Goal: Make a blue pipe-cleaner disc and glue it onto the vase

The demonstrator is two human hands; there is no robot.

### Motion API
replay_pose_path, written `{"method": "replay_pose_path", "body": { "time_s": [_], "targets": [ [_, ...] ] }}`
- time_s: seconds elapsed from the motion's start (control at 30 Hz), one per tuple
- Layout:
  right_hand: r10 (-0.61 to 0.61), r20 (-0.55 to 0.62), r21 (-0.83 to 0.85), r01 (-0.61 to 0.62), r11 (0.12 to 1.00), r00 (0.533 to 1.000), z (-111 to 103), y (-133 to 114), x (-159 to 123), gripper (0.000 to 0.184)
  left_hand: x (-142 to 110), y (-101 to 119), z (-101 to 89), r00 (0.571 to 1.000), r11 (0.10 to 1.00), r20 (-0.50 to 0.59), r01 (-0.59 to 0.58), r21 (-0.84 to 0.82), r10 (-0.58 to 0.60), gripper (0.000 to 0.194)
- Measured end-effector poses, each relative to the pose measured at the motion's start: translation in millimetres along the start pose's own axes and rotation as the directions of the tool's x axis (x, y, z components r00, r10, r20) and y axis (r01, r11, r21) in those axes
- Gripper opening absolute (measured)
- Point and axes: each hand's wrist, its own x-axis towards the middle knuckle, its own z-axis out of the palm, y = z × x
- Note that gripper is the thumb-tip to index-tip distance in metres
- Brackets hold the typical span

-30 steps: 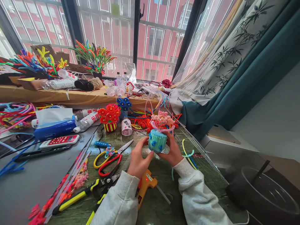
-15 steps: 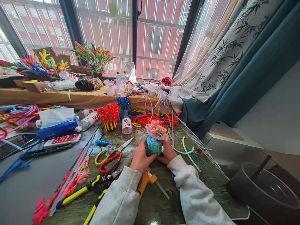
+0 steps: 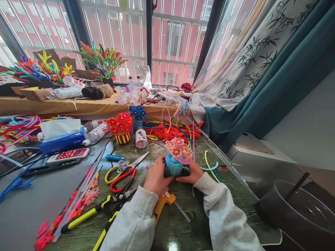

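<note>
Between my two hands sits a small blue flower pot [image 3: 173, 165] wrapped in fuzzy pipe cleaner, with a bunch of pink pipe-cleaner flowers [image 3: 178, 148] leaning right out of its top. My left hand [image 3: 157, 177] is closed around the pot's left side, thumb in front. On the other side, my right hand [image 3: 192, 173] grips low on the pot, below the pink blooms; its far fingers are partly hidden. An orange glue gun [image 3: 164, 200], with a glue stick [image 3: 182, 211] poking out, lies just under my left wrist.
Scissors [image 3: 124, 176] and yellow-black pliers [image 3: 110, 205] lie to the left. Behind stand a red flower pot [image 3: 122, 138], a blue-flowered one [image 3: 137, 122] and a clear labelled cup [image 3: 141, 138]. Loose red pipe cleaners [image 3: 170, 131] pile up further back. A dark bin [image 3: 295, 205] stands at right.
The pot has turned and tilted, so its pink flowers now lean right and show more. My right hand has shifted slightly to the right. The view has moved a little.
</note>
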Motion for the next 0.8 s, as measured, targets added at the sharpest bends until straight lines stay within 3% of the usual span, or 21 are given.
{"method": "replay_pose_path", "body": {
  "time_s": [0.3, 0.47, 0.6, 0.7, 0.73, 0.77, 0.8],
  "targets": [
    [0.059, -0.009, 0.079, -0.058, 0.995, 0.998, 2, -6, 2, 0.080, -6, 3, -5.4, 1.000, 0.994, 0.026, -0.003, 0.113, 0.000, 0.076],
    [0.138, 0.029, 0.099, -0.140, 0.985, 0.990, -9, -10, 1, 0.086, -21, 17, -22.0, 1.000, 0.981, -0.018, 0.001, 0.196, 0.003, 0.072],
    [0.268, 0.028, 0.068, -0.270, 0.961, 0.963, -23, -16, -12, 0.084, -65, 41, -38.4, 0.979, 0.978, -0.180, -0.055, 0.203, 0.092, 0.054],
    [0.345, -0.014, 0.055, -0.344, 0.937, 0.939, -24, -23, -24, 0.086, -115, 50, -30.5, 0.804, 0.944, -0.509, -0.323, 0.058, 0.307, 0.040],
    [0.361, -0.036, 0.055, -0.359, 0.932, 0.932, -21, -25, -26, 0.087, -131, 49, -23.0, 0.788, 0.923, -0.540, -0.383, -0.051, 0.297, 0.036],
    [0.372, -0.060, 0.057, -0.369, 0.928, 0.926, -16, -28, -28, 0.085, -145, 47, -13.9, 0.798, 0.893, -0.541, -0.415, -0.174, 0.265, 0.034],
    [0.379, -0.084, 0.058, -0.376, 0.925, 0.921, -10, -29, -28, 0.080, -156, 42, -3.9, 0.834, 0.847, -0.491, -0.434, -0.307, 0.250, 0.035]
  ]
}}
